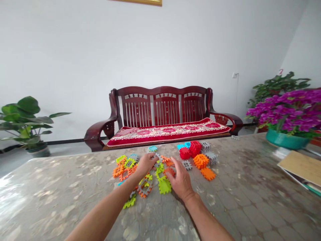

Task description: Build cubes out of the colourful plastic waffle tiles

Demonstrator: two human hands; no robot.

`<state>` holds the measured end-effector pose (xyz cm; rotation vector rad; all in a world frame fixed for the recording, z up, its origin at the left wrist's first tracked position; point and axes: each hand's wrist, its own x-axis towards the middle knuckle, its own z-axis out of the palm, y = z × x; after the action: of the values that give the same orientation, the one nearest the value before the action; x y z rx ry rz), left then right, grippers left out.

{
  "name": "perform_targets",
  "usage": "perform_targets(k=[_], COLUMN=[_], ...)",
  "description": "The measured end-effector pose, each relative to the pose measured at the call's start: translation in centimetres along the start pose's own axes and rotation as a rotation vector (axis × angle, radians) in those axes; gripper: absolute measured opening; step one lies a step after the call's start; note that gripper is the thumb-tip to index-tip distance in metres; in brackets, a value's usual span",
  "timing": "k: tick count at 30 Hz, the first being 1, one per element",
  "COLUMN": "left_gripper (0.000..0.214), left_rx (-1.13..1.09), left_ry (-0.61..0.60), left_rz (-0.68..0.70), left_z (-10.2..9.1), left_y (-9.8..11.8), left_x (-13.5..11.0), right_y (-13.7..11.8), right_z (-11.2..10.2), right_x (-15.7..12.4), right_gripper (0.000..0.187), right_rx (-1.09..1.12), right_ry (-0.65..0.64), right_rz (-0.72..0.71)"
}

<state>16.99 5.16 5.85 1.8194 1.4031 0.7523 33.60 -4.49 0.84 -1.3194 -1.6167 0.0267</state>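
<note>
Hiding tiles (165,185), left hand (145,164), right hand (181,181), grips unclear

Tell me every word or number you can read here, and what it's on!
"2": a small red mark on the white wall, above the leafy plant at the right.
Books at the right edge of the table: any print is too blurred to read.
Plastic pieces: no letters show on them.

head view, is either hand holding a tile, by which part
Cannot tell: the left hand touches a grey tile at its edge, the right hand lies on an orange tile.
</note>
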Motion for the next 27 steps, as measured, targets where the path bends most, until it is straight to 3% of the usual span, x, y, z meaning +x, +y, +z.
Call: perform_targets(k=[3,8,14,20,23,27], left_gripper=[0.027,0.029,0.029,0.026,0.025,0.024], left_rx=[-0.153,-0.340,-0.435,-0.474,-0.472,-0.330], left_ry=[-0.062,-0.090,0.005,-0.057,-0.115,-0.039], left_rz=[-0.024,-0.027,-0.091,-0.106,-0.097,0.024], left_z=[2.0,3.4,3.6,5.4,5.3,3.8], left_y=[0.7,1.4,0.9,1.5,1.8,1.8], left_x=[-1.7,-3.3,-3.9,-4.7,-5.0,-4.7], right_y=[0.0,-0.6,-0.8,-0.1,0.4,0.7], right_z=[0.0,-0.4,-0.5,0.0,0.2,0.0], right_x=[-0.1,0.1,0.0,0.0,0.1,0.3], right_gripper=[0.059,0.027,0.050,0.028,0.029,0.030], right_rx=[0.033,0.080,0.163,0.266,0.339,0.390], right_ry=[-0.003,-0.034,-0.027,0.046,0.072,0.088], right_rz=[-0.016,-0.024,-0.019,0.093,0.162,0.179])
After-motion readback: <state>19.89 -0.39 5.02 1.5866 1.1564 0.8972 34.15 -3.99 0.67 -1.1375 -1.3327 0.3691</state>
